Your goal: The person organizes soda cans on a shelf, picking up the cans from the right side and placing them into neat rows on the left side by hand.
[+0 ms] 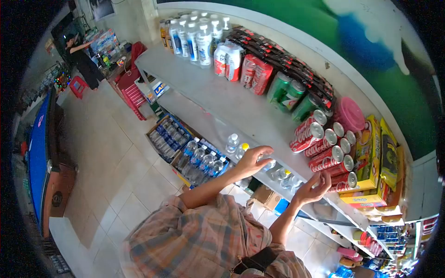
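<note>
Over the front edge of the metal shelf, my left hand hovers with curled fingers apart from the thumb and nothing visible in it. Clear bottles on the level below show behind it, one with a yellow cap. My right hand is beside the red soda cans, its fingers slightly bent and spread. Its fingertips are close to the nearest can; whether they touch is unclear. The cans stand grouped on the upper shelf, leaning in this wide view.
Along the shelf's back are white bottles, red can packs, green cans, black-and-red packets, a pink basket and yellow boxes. Bottle crates stand below. A pool table and another person are leftward.
</note>
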The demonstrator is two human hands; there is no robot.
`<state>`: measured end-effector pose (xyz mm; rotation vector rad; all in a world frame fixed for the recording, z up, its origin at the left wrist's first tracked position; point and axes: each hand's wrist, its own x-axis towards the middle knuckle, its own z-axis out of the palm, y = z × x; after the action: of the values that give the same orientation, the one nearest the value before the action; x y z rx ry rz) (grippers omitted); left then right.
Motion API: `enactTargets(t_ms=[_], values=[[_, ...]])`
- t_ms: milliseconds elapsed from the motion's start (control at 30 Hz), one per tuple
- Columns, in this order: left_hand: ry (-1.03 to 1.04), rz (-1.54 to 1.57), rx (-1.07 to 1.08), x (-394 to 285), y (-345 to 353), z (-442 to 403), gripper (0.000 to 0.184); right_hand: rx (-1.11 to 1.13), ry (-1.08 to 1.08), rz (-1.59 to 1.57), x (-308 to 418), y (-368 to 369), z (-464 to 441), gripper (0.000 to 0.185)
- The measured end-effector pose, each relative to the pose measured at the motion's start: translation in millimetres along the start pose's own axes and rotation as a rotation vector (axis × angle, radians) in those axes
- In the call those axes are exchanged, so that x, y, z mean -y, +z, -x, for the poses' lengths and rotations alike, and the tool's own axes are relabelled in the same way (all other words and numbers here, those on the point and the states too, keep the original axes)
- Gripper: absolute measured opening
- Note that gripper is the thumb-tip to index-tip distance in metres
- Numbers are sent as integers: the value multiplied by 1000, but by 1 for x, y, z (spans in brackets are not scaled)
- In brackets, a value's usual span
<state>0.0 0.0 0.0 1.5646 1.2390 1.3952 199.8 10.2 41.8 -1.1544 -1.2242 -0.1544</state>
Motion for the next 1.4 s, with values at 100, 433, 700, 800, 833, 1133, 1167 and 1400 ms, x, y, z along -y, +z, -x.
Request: enactTargets(t_ms=[100,433,700,800,833,1133,1167,1400], values=[[60,-12,-53,11,-26,13,29,124,79,-41,22,16,18,21],[131,-171,-20,54,-122,24,33,261,245,247,-17,73,53,54],[80,-220,-71,60,-186,28,34,139,112,350,-18,105,39,76],[36,-205,-80,55,-194,29,35,146,135,432,-30,118,37,76],[28,-190,-91,54,-193,28,35,145,136,434,-31,118,39,76],[124,-91,-36,33,-149,13,32,128,141,337,-27,119,41,67],[124,-69,-5,27,-144,9,32,124,138,334,-27,120,41,67],[251,-9,12,-24,-113,-29,60,445,363,-426,58,135,68,63]])
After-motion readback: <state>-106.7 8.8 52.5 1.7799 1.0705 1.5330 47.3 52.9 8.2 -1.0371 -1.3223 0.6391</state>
